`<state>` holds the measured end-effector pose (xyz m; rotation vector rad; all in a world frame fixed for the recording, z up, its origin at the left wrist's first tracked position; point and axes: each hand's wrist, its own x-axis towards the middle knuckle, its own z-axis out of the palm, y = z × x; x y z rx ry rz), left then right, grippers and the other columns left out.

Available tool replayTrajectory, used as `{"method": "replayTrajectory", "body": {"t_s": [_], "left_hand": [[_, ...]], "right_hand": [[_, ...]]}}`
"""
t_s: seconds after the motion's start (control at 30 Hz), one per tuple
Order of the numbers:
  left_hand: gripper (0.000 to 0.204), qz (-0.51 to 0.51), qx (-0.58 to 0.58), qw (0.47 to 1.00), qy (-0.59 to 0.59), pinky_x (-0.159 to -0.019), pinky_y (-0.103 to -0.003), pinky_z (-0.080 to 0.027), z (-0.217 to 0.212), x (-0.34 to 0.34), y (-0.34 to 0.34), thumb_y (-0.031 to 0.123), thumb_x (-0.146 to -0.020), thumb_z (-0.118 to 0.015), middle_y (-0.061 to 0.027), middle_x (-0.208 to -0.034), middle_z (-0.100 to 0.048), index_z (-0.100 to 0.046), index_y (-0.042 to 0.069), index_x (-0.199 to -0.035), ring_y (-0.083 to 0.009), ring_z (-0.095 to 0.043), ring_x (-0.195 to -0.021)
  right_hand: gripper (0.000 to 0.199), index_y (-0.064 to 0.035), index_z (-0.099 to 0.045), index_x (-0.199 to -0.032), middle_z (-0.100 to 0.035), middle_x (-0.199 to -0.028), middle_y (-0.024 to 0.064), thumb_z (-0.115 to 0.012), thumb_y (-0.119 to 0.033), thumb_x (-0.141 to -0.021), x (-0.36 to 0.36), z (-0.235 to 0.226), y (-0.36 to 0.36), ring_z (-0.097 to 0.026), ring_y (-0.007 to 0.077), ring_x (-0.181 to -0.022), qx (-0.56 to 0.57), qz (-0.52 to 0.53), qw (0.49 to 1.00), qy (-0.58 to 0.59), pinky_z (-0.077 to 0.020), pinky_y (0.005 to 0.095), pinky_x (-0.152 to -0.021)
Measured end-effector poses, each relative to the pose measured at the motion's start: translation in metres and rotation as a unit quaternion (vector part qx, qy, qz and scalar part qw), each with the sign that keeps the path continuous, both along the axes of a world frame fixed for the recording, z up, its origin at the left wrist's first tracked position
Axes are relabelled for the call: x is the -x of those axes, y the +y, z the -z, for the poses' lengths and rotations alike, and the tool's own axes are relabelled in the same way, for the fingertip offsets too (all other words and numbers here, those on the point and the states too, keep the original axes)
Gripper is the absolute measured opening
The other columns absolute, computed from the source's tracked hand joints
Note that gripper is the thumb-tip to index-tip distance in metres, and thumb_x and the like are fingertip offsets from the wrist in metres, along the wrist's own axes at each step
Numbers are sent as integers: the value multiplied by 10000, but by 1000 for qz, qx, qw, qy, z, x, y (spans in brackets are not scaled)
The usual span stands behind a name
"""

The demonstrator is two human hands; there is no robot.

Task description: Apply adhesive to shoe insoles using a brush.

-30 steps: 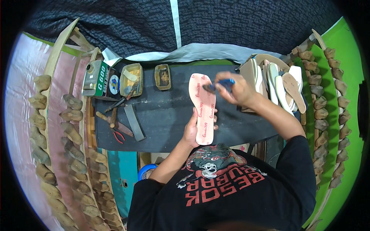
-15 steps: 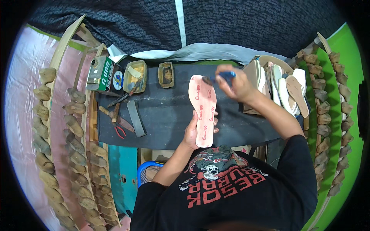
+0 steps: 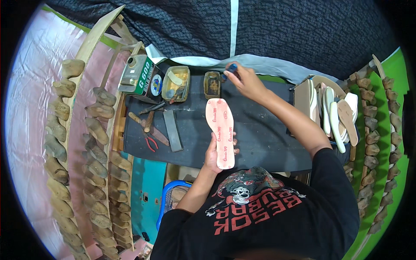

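In the head view, a pink sheet cut like a shoe sole, patterned with red print, is held close to the middle, its broad end toward 12 o'clock, above a dark-covered worktable. The left hand is clamped on its narrow end at 6 o'clock, thumb along one edge and fingertips showing past the other. Well apart from it, at 1 o'clock from the sheet, the right hand is closed round a blue-handled tool. That tool is just beside a small, dark-stained rectangular tray at 12 o'clock; whether its tip touches the tray I cannot tell.

At 11 o'clock lies a larger yellowish plastic tub, and at 10 a green-and-black metal can. A flat grey bar and red-handled pliers lie toward 9. At 3 o'clock, a cardboard box holds pale soles.
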<state>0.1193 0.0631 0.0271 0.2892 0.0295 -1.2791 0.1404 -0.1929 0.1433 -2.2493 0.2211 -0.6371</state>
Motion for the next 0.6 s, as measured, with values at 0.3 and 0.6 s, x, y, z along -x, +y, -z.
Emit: {"method": "replayTrajectory", "body": {"t_s": [0.3,0.6], "left_hand": [[614,-26,14,1000,5,-770,-422,-493,4,-50,37,592,-1041,-312,-80,-1269,-564,-473,140,-1424,-229,-533,-1000],[621,-26,28,999,-7,-795,-427,-516,7,-73,42,601,-1037,-315,-79,-1281,-568,-453,153,-1444,-216,-569,-1006]], "right_hand": [[272,-38,-664,-1147,-636,-1069,204,-660,-60,-875,-53,109,1,-630,417,-992,103,-24,991,80,-512,467,-867],[386,-71,-620,-1233,-584,-1127,162,-679,-88,-852,-39,113,22,-594,367,-1097,147,-56,979,131,-496,446,-938]]}}
